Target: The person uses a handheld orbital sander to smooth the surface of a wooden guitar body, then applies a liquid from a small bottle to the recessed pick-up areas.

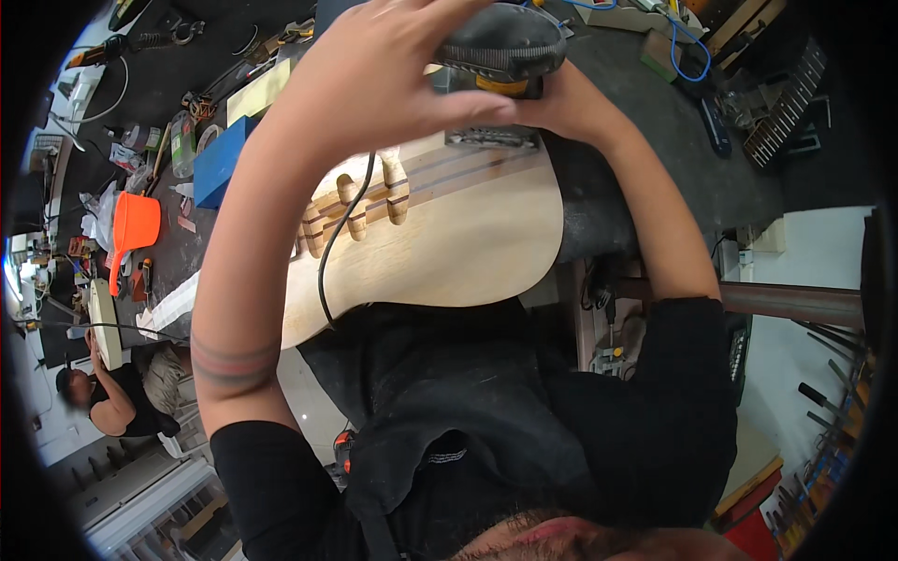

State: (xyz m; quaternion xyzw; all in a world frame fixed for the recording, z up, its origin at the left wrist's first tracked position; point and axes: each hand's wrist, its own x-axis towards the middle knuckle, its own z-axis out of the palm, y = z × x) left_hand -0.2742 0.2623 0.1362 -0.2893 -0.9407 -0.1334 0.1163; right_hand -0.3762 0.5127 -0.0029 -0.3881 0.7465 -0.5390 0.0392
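A black power sander (505, 42) with a yellow band is in both my hands at the top middle. My left hand (393, 75) curves round its left side, thumb stretched across the front; some fingertips are cut off by the top edge. Around the right side goes my right hand (558, 98), its fingers mostly hidden behind the tool. Below lies a pale wooden guitar body (449, 238) with darker stripes and several routed slots. The sander's base is over its far end; whether it touches the wood, I cannot tell. A black cord (327, 271) hangs across the body.
On the dark bench at left are a blue block (223, 164), an orange dipper (136, 222) and plastic bottles (182, 140). A fretted neck (788, 103) lies at far right. Hand tools (832, 411) hang at lower right. Another person (117, 397) handles a pale board (105, 323).
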